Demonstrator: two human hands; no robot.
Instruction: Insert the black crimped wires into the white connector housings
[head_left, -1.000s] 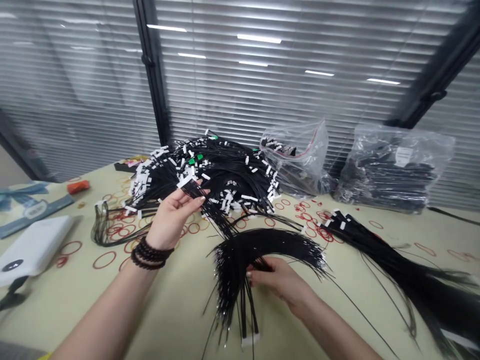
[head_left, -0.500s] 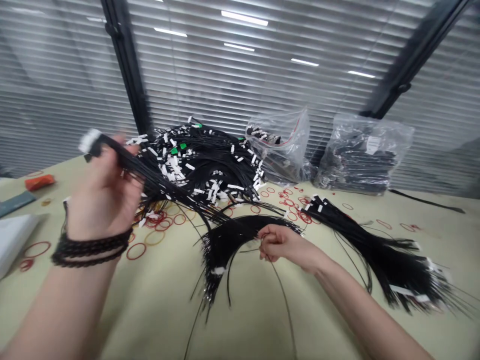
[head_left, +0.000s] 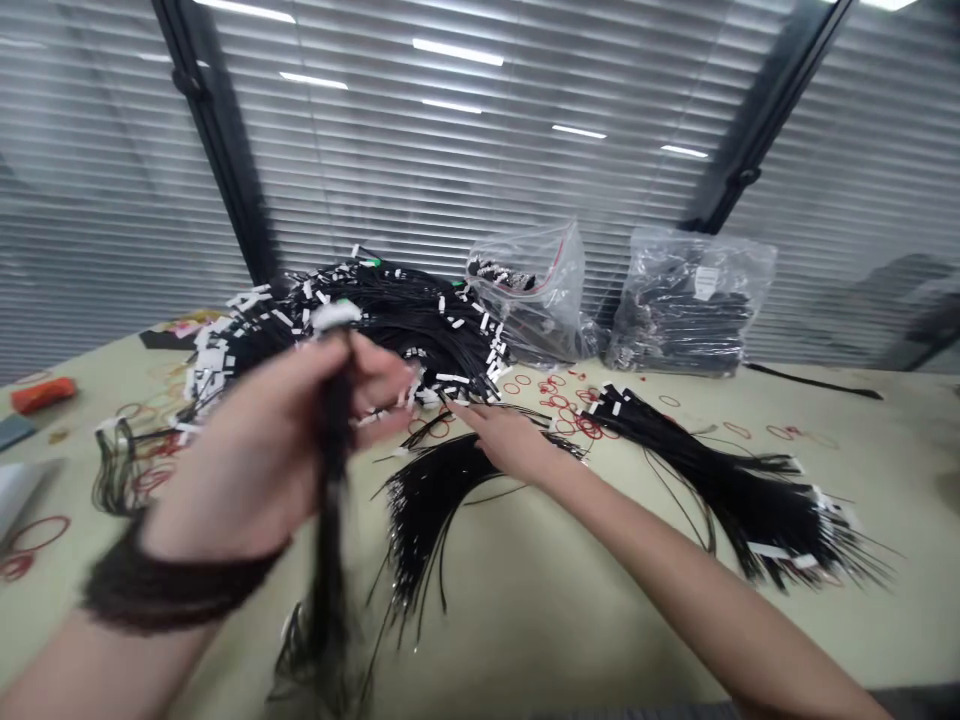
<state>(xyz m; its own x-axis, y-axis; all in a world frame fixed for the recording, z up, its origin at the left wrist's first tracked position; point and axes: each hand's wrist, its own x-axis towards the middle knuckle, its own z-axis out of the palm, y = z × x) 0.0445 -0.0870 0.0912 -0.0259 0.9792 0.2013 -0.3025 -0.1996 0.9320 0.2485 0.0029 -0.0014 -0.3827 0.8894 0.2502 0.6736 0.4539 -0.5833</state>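
Note:
A blurred bundle of black cables (head_left: 330, 560) with white connectors at its top hangs from my left hand (head_left: 277, 430), whose fingers wrap round it. Farther right, my right hand (head_left: 499, 432) reaches over the back of a fanned pile of black wires (head_left: 431, 500). Its fingers stretch toward the large heap of black cables with white tags (head_left: 397, 310), by a thin dark wire end. Whether its fingertips touch that wire is too small to tell. Another black bundle (head_left: 697, 480) lies on the right.
Red rubber bands (head_left: 559, 405) are scattered over the pale table (head_left: 585, 620). Two clear plastic bags (head_left: 551, 300) (head_left: 690, 310) stand at the back by the blinds. An orange object (head_left: 43, 394) and a small looped cable bundle (head_left: 118, 468) lie on the left.
My left hand has moved right and turned, and its bundle now hangs down. My right hand has moved left and back, its fingers extended. The view has shifted slightly.

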